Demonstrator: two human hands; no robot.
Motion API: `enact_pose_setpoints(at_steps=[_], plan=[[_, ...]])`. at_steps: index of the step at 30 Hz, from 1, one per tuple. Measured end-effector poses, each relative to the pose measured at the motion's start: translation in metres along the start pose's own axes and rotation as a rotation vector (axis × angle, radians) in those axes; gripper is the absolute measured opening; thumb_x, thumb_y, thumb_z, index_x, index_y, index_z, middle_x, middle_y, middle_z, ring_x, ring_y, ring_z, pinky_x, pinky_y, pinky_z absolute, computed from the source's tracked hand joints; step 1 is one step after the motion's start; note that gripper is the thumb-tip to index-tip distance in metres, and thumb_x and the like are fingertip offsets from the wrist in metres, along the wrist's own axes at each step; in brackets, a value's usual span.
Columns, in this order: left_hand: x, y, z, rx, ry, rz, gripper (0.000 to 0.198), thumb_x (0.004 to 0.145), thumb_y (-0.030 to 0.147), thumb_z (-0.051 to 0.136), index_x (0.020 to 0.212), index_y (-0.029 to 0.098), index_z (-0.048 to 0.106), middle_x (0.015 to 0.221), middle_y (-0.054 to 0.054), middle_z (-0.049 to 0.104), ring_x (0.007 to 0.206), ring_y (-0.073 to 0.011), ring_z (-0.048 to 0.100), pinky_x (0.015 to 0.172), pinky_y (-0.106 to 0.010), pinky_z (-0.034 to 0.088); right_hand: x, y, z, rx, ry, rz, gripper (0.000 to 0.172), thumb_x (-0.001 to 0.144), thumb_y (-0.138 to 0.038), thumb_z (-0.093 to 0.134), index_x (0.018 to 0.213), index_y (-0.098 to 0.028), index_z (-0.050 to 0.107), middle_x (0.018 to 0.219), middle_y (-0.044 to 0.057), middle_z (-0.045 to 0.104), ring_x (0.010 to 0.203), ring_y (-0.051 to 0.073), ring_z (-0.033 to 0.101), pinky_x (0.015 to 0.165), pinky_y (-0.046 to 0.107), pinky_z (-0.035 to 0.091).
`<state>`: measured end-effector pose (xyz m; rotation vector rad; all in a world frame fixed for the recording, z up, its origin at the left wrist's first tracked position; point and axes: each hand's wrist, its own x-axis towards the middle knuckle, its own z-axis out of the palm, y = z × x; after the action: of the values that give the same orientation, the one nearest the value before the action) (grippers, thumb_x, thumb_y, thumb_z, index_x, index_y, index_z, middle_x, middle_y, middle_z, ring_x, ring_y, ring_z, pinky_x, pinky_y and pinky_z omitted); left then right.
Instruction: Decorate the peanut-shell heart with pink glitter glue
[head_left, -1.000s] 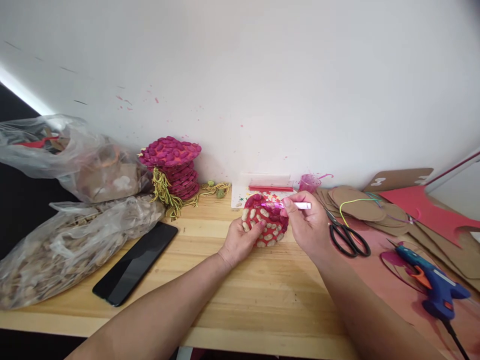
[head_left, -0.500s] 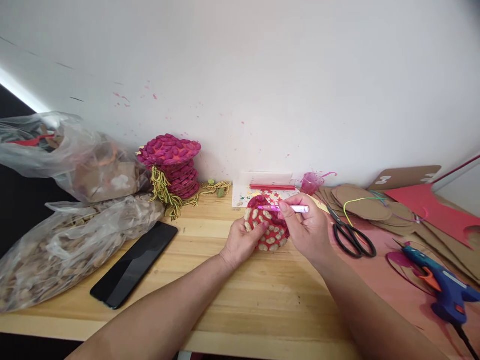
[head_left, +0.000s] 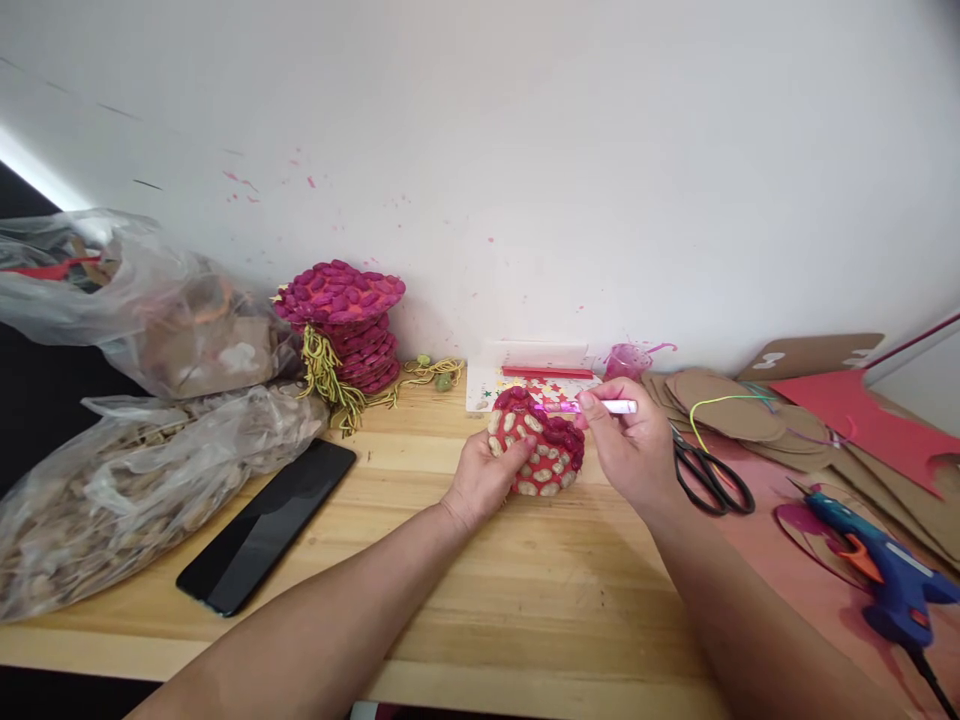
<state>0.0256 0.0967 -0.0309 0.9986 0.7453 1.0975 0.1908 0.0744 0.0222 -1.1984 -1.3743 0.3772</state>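
My left hand (head_left: 491,475) grips the left side of a round red disc (head_left: 541,464) covered with peanuts, its thumb lying across the face. Peanuts along the disc's upper and right edge are a wet-looking magenta, while the others keep their pale shell colour. Pinched in my right hand (head_left: 630,435) is a slim paintbrush (head_left: 611,407) with a white handle and a pink-stained front part. The brush tip points left, at the magenta peanuts near the top of the disc. My left fingers behind the disc are hidden.
Left are a magenta peanut-covered stack (head_left: 341,300) with yellow-green yarn, a phone (head_left: 266,525) and a bag of peanuts (head_left: 150,500). Behind sit star-dotted paper (head_left: 480,385) and a pink-stained cup (head_left: 627,361). Right lie scissors (head_left: 716,480), cardboard discs (head_left: 727,400) and a glue gun (head_left: 889,570).
My right hand and the paintbrush have shifted right and slightly up, uncovering more of the disc's magenta edge. My left hand still holds the disc in nearly the same place.
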Motion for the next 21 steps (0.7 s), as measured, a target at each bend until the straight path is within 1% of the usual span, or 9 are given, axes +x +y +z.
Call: enact_pose_setpoints(at_steps=[3, 6, 11, 14, 17, 21], plan=[[-0.001, 0.000, 0.000, 0.060, -0.023, 0.017, 0.047, 0.068, 0.054, 0.087, 0.090, 0.014, 0.076, 0.092, -0.011, 0.081, 0.078, -0.0242, 0.076, 0.078, -0.036, 0.061, -0.002, -0.004, 0.002, 0.044, -0.052, -0.022, 0.022, 0.095, -0.043, 0.066, 0.089, -0.022, 0.061, 0.075, 0.000, 0.067, 0.067, 0.015, 0.061, 0.063, 0.028, 0.046], [-0.001, 0.001, -0.001, 0.107, -0.008, 0.025, 0.046, 0.067, 0.056, 0.087, 0.085, 0.015, 0.075, 0.086, -0.009, 0.080, 0.073, -0.0227, 0.074, 0.074, -0.034, 0.061, -0.005, -0.005, 0.005, 0.021, -0.109, -0.070, 0.020, 0.096, -0.041, 0.064, 0.089, -0.023, 0.061, 0.075, -0.001, 0.065, 0.067, 0.015, 0.060, 0.063, 0.028, 0.047], [0.000, 0.001, -0.001, 0.084, 0.035, 0.012, 0.047, 0.066, 0.055, 0.088, 0.086, 0.014, 0.075, 0.085, -0.009, 0.080, 0.074, -0.0221, 0.073, 0.073, -0.034, 0.060, -0.005, -0.004, 0.003, -0.066, -0.051, -0.102, 0.019, 0.096, -0.040, 0.064, 0.088, -0.023, 0.060, 0.075, 0.000, 0.065, 0.068, 0.015, 0.060, 0.066, 0.029, 0.047], [0.000, 0.001, -0.001, 0.095, 0.006, 0.022, 0.046, 0.067, 0.054, 0.087, 0.083, 0.014, 0.074, 0.081, -0.008, 0.079, 0.069, -0.0202, 0.071, 0.070, -0.032, 0.059, -0.006, -0.006, 0.004, -0.057, -0.075, -0.124, 0.018, 0.097, -0.039, 0.062, 0.089, -0.024, 0.061, 0.074, -0.001, 0.065, 0.067, 0.015, 0.059, 0.065, 0.029, 0.047], [-0.001, 0.003, -0.001, 0.122, 0.000, 0.043, 0.043, 0.067, 0.053, 0.087, 0.081, 0.015, 0.073, 0.078, -0.006, 0.078, 0.066, -0.0187, 0.070, 0.067, -0.030, 0.058, -0.008, -0.010, 0.006, -0.104, -0.112, -0.164, 0.016, 0.097, -0.038, 0.062, 0.090, -0.024, 0.062, 0.077, 0.000, 0.067, 0.070, 0.016, 0.062, 0.065, 0.030, 0.047], [-0.002, 0.004, -0.001, 0.141, -0.001, 0.034, 0.042, 0.067, 0.053, 0.087, 0.080, 0.015, 0.074, 0.080, -0.006, 0.079, 0.069, -0.0197, 0.071, 0.068, -0.030, 0.058, -0.009, -0.015, 0.005, -0.196, -0.103, -0.227, 0.014, 0.096, -0.035, 0.062, 0.089, -0.024, 0.062, 0.080, 0.001, 0.069, 0.070, 0.017, 0.062, 0.067, 0.031, 0.048]])
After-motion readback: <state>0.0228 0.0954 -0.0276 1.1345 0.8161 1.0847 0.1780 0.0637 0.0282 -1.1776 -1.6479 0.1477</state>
